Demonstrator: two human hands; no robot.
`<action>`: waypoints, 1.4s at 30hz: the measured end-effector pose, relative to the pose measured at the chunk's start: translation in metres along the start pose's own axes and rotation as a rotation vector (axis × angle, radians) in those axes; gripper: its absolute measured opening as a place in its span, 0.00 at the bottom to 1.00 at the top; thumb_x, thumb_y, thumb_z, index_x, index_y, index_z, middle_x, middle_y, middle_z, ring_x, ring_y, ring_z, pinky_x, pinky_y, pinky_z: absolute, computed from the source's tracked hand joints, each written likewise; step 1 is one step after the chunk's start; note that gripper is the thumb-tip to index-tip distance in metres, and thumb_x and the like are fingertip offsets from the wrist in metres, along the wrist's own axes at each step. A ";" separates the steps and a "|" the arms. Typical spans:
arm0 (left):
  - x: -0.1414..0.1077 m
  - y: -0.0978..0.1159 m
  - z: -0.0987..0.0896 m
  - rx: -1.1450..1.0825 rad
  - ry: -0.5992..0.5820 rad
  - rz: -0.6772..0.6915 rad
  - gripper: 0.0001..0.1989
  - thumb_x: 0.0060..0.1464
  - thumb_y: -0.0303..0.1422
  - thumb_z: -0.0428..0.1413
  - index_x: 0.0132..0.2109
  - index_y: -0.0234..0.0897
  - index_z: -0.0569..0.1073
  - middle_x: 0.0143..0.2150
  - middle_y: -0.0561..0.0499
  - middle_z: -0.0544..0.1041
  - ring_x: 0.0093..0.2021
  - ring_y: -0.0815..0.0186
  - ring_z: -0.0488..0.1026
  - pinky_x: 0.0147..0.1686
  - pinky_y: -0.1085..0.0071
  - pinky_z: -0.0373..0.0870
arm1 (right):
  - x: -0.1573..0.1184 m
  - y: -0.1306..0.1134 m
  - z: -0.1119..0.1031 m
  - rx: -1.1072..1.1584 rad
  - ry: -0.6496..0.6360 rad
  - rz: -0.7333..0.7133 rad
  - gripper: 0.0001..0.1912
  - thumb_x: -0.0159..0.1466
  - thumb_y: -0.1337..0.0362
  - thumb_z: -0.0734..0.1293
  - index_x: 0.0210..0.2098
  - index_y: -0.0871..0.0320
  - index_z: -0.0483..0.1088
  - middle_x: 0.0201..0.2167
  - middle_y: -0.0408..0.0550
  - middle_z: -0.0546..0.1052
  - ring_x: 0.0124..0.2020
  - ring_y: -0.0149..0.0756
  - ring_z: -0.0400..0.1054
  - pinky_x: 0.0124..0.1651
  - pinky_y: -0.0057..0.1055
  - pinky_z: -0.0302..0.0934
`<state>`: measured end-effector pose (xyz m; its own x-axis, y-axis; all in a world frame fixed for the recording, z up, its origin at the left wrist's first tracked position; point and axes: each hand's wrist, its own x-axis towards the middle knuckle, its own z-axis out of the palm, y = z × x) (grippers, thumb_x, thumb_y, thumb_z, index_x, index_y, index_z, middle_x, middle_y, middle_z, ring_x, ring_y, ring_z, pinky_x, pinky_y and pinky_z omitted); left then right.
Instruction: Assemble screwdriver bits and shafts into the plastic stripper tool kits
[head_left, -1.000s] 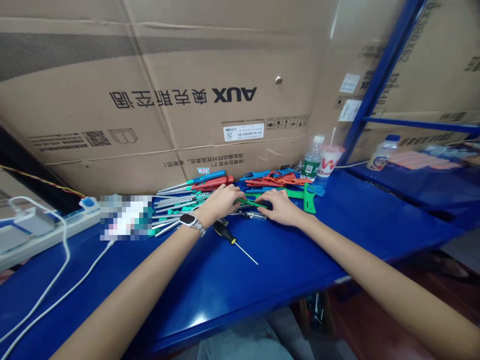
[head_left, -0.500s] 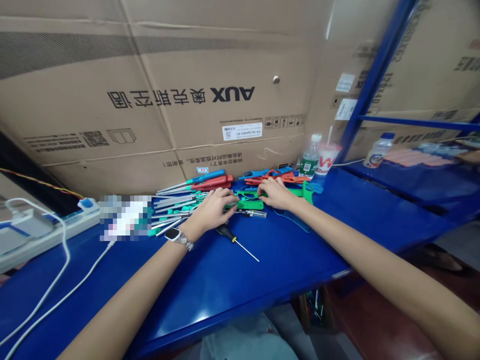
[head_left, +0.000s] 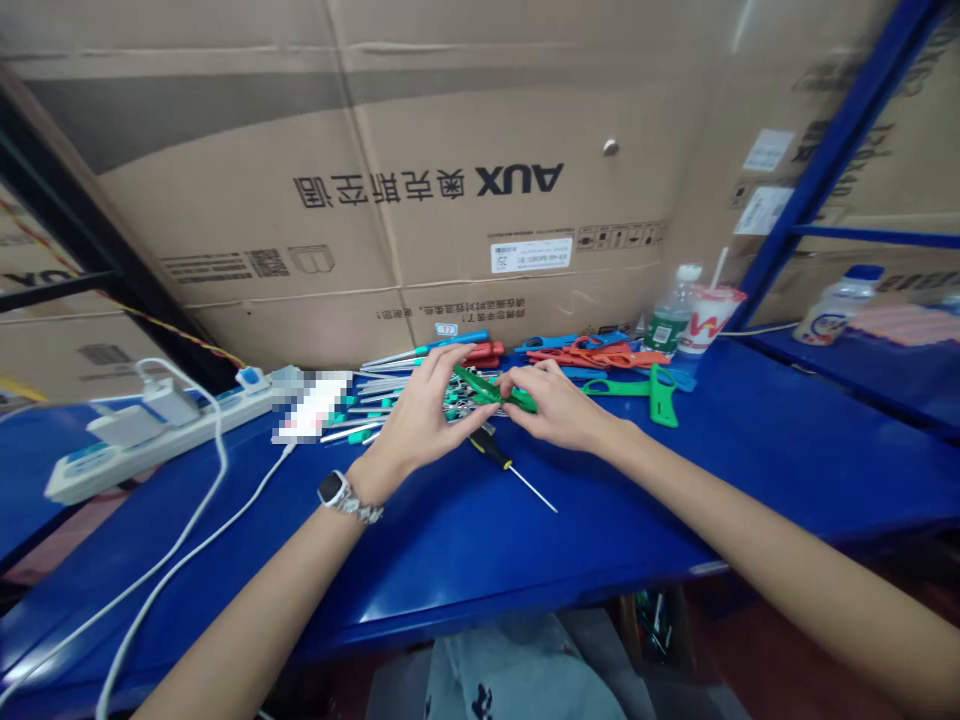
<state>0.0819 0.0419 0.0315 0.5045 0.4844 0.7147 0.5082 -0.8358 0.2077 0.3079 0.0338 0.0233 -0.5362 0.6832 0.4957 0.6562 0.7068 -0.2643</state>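
Note:
My left hand is curled around the left end of a green plastic piece, its thumb pressed against the near side. My right hand grips the other end of this long piece with bent fingers. Just below the hands, a screwdriver with a black and yellow handle lies on the blue table, its thin shaft pointing toward the front right. Behind and left of my left hand are several metal rods with green ends, partly hidden by that hand.
A green angled plastic part lies right of my hands. Orange plastic parts and blue ones lie behind. A water bottle and a paper cup stand at back right. Left are a power strip and white cables.
The view has turned left, so things appear farther right. My hands have come closer together, and the green piece is now raised and tilted between them.

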 end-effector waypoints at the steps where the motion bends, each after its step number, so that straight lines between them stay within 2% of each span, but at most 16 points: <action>1: -0.011 0.003 -0.008 -0.027 0.015 -0.050 0.28 0.63 0.40 0.59 0.65 0.40 0.62 0.60 0.40 0.71 0.58 0.54 0.71 0.57 0.54 0.70 | 0.002 -0.012 0.004 0.007 -0.027 -0.020 0.01 0.69 0.66 0.63 0.40 0.55 0.67 0.41 0.47 0.79 0.43 0.40 0.71 0.55 0.42 0.52; 4: -0.047 0.006 -0.034 -0.106 -0.005 -0.189 0.12 0.64 0.39 0.58 0.52 0.40 0.73 0.48 0.45 0.78 0.48 0.59 0.75 0.47 0.60 0.74 | 0.008 -0.044 0.018 0.039 -0.100 -0.065 0.01 0.68 0.65 0.65 0.40 0.54 0.67 0.38 0.43 0.79 0.39 0.38 0.71 0.53 0.39 0.52; 7: -0.084 0.002 -0.055 -0.157 -0.097 -0.327 0.12 0.62 0.40 0.60 0.48 0.40 0.75 0.45 0.48 0.79 0.43 0.61 0.75 0.42 0.63 0.75 | 0.009 -0.066 0.033 0.060 -0.143 -0.072 0.05 0.66 0.64 0.68 0.41 0.53 0.67 0.36 0.42 0.78 0.39 0.38 0.71 0.51 0.38 0.53; 10: -0.111 -0.002 -0.070 -0.155 -0.240 -0.383 0.11 0.61 0.40 0.61 0.48 0.41 0.76 0.45 0.49 0.79 0.45 0.60 0.75 0.47 0.60 0.74 | 0.008 -0.078 0.046 0.070 -0.204 -0.099 0.07 0.66 0.62 0.70 0.42 0.54 0.68 0.40 0.44 0.79 0.43 0.40 0.71 0.52 0.39 0.52; 13: -0.122 -0.005 -0.076 -0.138 -0.356 -0.391 0.10 0.63 0.40 0.60 0.48 0.42 0.76 0.48 0.49 0.78 0.49 0.59 0.74 0.52 0.58 0.73 | 0.005 -0.082 0.054 0.065 -0.239 -0.105 0.07 0.66 0.61 0.70 0.41 0.55 0.70 0.41 0.46 0.79 0.44 0.41 0.71 0.52 0.40 0.52; 17: -0.120 -0.012 -0.073 -0.133 -0.406 -0.362 0.07 0.66 0.34 0.55 0.48 0.40 0.75 0.49 0.47 0.77 0.50 0.59 0.74 0.53 0.58 0.72 | 0.002 -0.075 0.056 0.049 -0.239 -0.096 0.06 0.69 0.59 0.68 0.43 0.55 0.71 0.45 0.48 0.79 0.48 0.42 0.70 0.52 0.41 0.52; 20: -0.114 -0.022 -0.067 -0.134 -0.406 -0.297 0.09 0.66 0.28 0.52 0.49 0.39 0.74 0.48 0.46 0.77 0.51 0.60 0.75 0.53 0.58 0.73 | -0.002 -0.065 0.053 0.039 -0.253 -0.114 0.08 0.72 0.59 0.64 0.46 0.54 0.72 0.48 0.50 0.79 0.50 0.43 0.70 0.53 0.44 0.51; 24: -0.106 -0.034 -0.062 -0.158 -0.372 -0.278 0.11 0.65 0.26 0.48 0.49 0.38 0.73 0.46 0.45 0.78 0.45 0.62 0.76 0.46 0.61 0.75 | -0.007 -0.054 0.046 0.064 -0.246 -0.121 0.08 0.72 0.59 0.64 0.47 0.53 0.73 0.50 0.49 0.79 0.53 0.44 0.70 0.54 0.45 0.52; 26: -0.100 -0.039 -0.062 -0.189 -0.373 -0.310 0.09 0.64 0.29 0.51 0.46 0.38 0.75 0.43 0.46 0.78 0.39 0.64 0.75 0.41 0.64 0.75 | -0.008 -0.052 0.044 0.087 -0.245 -0.127 0.08 0.71 0.60 0.65 0.46 0.52 0.74 0.50 0.48 0.79 0.53 0.44 0.70 0.54 0.46 0.52; 29: -0.092 -0.046 -0.059 -0.300 -0.470 -0.395 0.05 0.59 0.33 0.58 0.40 0.37 0.76 0.33 0.50 0.77 0.31 0.67 0.73 0.32 0.69 0.72 | -0.010 -0.053 0.042 0.107 -0.234 -0.134 0.07 0.68 0.62 0.66 0.45 0.52 0.74 0.48 0.47 0.80 0.52 0.45 0.70 0.55 0.47 0.52; 32: -0.086 -0.053 -0.051 -0.333 -0.506 -0.412 0.04 0.57 0.33 0.59 0.36 0.37 0.76 0.28 0.53 0.76 0.27 0.69 0.70 0.27 0.73 0.68 | -0.012 -0.055 0.043 0.092 -0.208 -0.131 0.09 0.66 0.64 0.67 0.45 0.52 0.75 0.48 0.49 0.80 0.51 0.46 0.70 0.56 0.48 0.53; 37: -0.081 -0.054 -0.040 -0.108 -0.380 -0.313 0.05 0.58 0.28 0.55 0.34 0.36 0.76 0.29 0.51 0.74 0.26 0.69 0.69 0.28 0.72 0.66 | -0.011 -0.059 0.047 0.050 -0.201 -0.131 0.10 0.68 0.62 0.66 0.46 0.52 0.78 0.48 0.50 0.78 0.51 0.45 0.70 0.57 0.49 0.53; 39: -0.078 -0.051 -0.040 -0.099 -0.350 -0.289 0.05 0.59 0.29 0.56 0.35 0.36 0.76 0.31 0.50 0.75 0.28 0.68 0.70 0.30 0.71 0.67 | -0.010 -0.060 0.048 0.038 -0.203 -0.121 0.10 0.68 0.62 0.67 0.46 0.51 0.79 0.48 0.49 0.78 0.51 0.45 0.70 0.56 0.49 0.53; 42: -0.071 -0.047 -0.041 -0.204 -0.423 -0.291 0.04 0.58 0.33 0.61 0.38 0.37 0.78 0.32 0.51 0.77 0.29 0.68 0.72 0.30 0.72 0.69 | -0.009 -0.061 0.050 0.029 -0.208 -0.116 0.11 0.68 0.63 0.67 0.48 0.50 0.79 0.48 0.49 0.78 0.51 0.45 0.70 0.56 0.49 0.54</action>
<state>-0.0064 0.0364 -0.0015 0.6209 0.7296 0.2868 0.5440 -0.6644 0.5125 0.2468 -0.0065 -0.0064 -0.7067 0.6184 0.3439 0.5702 0.7855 -0.2406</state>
